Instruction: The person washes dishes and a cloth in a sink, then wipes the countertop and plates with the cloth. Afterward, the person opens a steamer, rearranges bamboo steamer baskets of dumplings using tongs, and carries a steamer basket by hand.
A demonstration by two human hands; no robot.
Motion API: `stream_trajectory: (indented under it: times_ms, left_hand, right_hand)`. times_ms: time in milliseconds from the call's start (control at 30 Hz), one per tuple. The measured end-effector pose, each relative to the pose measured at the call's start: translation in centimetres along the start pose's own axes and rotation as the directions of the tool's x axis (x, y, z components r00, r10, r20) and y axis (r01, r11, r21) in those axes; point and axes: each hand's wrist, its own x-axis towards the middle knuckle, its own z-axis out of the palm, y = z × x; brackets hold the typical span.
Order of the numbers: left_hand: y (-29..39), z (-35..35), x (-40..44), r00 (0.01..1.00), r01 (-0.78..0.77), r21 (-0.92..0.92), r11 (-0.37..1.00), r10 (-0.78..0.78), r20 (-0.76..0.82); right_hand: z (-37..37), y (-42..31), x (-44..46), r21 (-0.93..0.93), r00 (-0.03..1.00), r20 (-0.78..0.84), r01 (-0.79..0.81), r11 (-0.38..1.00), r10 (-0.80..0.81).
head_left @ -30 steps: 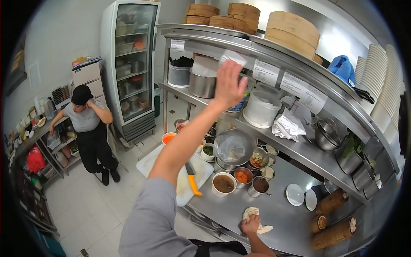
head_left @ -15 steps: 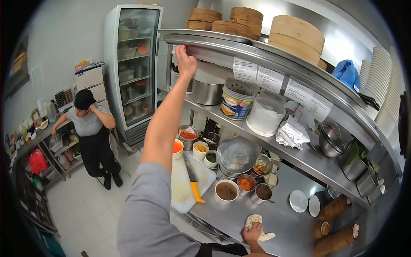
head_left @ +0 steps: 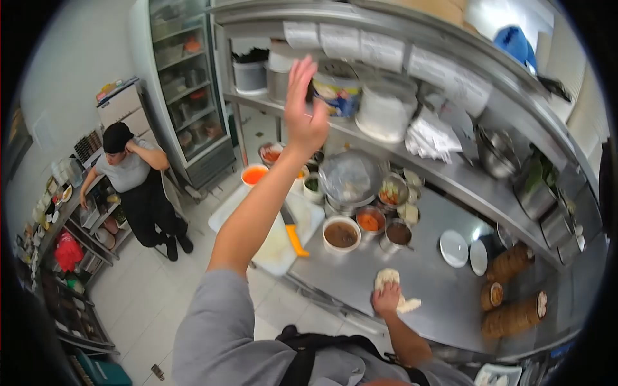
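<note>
My left hand (head_left: 306, 112) is raised in front of the middle shelf, fingers stretched out, holding nothing. Behind it are a yellow-and-blue tub (head_left: 338, 96) and a metal pot (head_left: 278, 83). Down on the steel counter (head_left: 335, 276), my right hand (head_left: 386, 300) presses on a pale folded cloth (head_left: 389, 277), its fingers curled onto it. Up from the cloth stand a white bowl of brown liquid (head_left: 341, 234) and a small pot of dark sauce (head_left: 398, 233). An orange-handled knife (head_left: 296, 240) lies on the white cutting board (head_left: 275, 260) under my left forearm.
Paper slips (head_left: 382, 50) hang from the upper shelf edge. White plates (head_left: 454, 249) and bamboo steamers (head_left: 515, 316) stand on the right. A plastic-covered bowl (head_left: 349, 177) sits among several ingredient containers. A person (head_left: 138, 174) in a black cap stands at the left near the glass-door fridge (head_left: 187, 83).
My left hand has come away from the upper shelf edge, and its fingers have opened out. My view has tipped downward. The right hand stays on the cloth.
</note>
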Motion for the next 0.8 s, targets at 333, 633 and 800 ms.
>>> stream_trajectory:
  times_ms: [333, 633, 800]
  left_hand:
    - [37.5, -24.7, -57.2, -0.423, 0.444, 0.893, 0.071, -0.862, 0.279]
    - [53.1, -27.6, -59.8, -0.769, 0.567, 0.477, -0.672, -0.639, 0.012]
    - [58.6, -31.7, -67.3, -0.825, 0.489, 0.48, -0.728, -0.565, -0.018]
  right_hand:
    - [-4.9, 3.7, 5.9, 0.609, 0.969, 0.227, -0.221, 0.761, 0.1]
    - [-3.9, 16.2, -3.0, -0.146, 0.97, -0.071, -0.239, 0.96, 0.231]
    - [-6.4, 30.4, -4.5, -0.732, 0.884, 0.408, 0.166, 0.66, 0.23]
